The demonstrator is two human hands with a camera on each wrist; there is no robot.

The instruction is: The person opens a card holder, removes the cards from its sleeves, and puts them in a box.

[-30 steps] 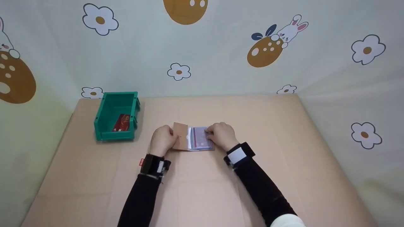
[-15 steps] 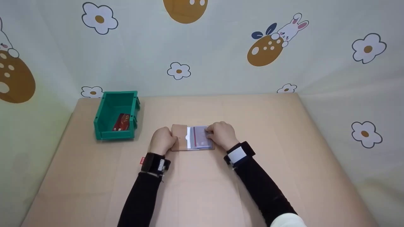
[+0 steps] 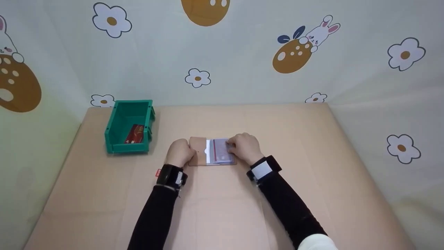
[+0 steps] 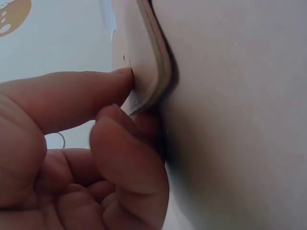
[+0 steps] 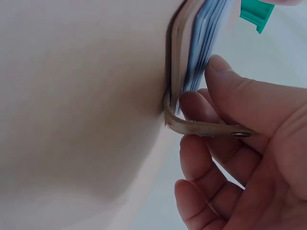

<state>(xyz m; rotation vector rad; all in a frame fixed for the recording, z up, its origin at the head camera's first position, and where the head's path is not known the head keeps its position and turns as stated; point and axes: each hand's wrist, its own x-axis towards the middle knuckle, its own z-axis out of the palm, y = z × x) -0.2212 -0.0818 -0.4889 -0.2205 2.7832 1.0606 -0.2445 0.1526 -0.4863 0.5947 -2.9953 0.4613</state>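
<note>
A tan, rectangular, leather-like wallet (image 3: 198,158) is spread open between the fingers (image 5: 240,91): its left edge is pinched by the left hand (image 3: 179,152); its clear, layered plastic sleeves (image 3: 222,152) are pinched by the right hand (image 3: 246,149).

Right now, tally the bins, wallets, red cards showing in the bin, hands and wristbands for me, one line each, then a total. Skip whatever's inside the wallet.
Green bin: 1
Brown wallet: 1
Red card: 1
Left hand plus right hand: 2
Left wristband plus right wristband: 2
Total: 7
</note>
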